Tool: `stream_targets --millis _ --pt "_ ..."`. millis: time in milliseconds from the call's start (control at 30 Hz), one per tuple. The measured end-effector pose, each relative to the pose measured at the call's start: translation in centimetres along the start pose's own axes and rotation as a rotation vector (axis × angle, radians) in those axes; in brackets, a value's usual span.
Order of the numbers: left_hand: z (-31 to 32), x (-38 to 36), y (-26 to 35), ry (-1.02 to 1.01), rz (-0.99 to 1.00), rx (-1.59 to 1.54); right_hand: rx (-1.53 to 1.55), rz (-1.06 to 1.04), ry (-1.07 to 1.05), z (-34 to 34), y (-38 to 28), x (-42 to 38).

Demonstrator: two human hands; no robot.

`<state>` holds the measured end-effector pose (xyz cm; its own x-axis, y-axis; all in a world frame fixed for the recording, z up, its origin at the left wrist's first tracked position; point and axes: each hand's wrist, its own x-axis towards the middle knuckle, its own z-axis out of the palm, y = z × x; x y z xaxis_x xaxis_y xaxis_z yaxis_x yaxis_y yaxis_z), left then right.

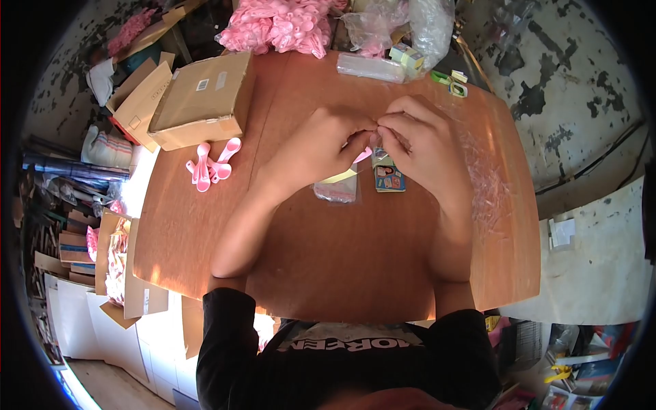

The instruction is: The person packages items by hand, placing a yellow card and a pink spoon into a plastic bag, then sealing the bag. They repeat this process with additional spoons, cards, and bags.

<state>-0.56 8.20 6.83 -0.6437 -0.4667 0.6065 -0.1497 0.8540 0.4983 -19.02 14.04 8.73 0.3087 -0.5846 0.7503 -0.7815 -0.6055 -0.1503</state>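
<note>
My left hand (328, 142) and my right hand (425, 142) meet above the middle of the table, thumbs and fingertips pinched together. I cannot tell what is between the fingertips. A bit of pink plastic (364, 154) shows just below them, mostly hidden by my left hand. Under my left hand lies a small pile of clear plastic bags (336, 190), with a pale yellow-green strip (339, 176) across its top. Beside it, beneath my right hand, sits a stack of colourful printed cards (389, 180).
Several pink measuring spoons (203, 167) lie at the left, near a closed cardboard box (198, 99). A heap of pink spoons (280, 26) covers the far edge. Clear wrapped packs (371, 67) and green-handled scissors (451, 83) are at the back right. Plastic scraps (488, 181) litter the right side.
</note>
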Motion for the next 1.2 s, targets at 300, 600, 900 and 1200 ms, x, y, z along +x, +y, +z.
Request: stream_targets --millis 300,600,900,1200 --pt "-1.2 -0.2 1.2 0.007 -0.026 -0.284 0.405 0.035 0.107 -0.9 0.3 0.2" --pt "-1.1 -0.6 1.6 0.32 -0.088 -0.865 1.343 0.163 0.401 -4.8 2.7 -1.9" --pt "-0.6 0.1 -0.8 0.451 0.02 -0.456 0.291 0.904 -0.015 -1.2 17.5 -11.4" --pt "-0.2 0.1 -2.4 0.205 -0.349 -0.445 0.515 0.707 -0.089 -4.7 8.6 -4.7"
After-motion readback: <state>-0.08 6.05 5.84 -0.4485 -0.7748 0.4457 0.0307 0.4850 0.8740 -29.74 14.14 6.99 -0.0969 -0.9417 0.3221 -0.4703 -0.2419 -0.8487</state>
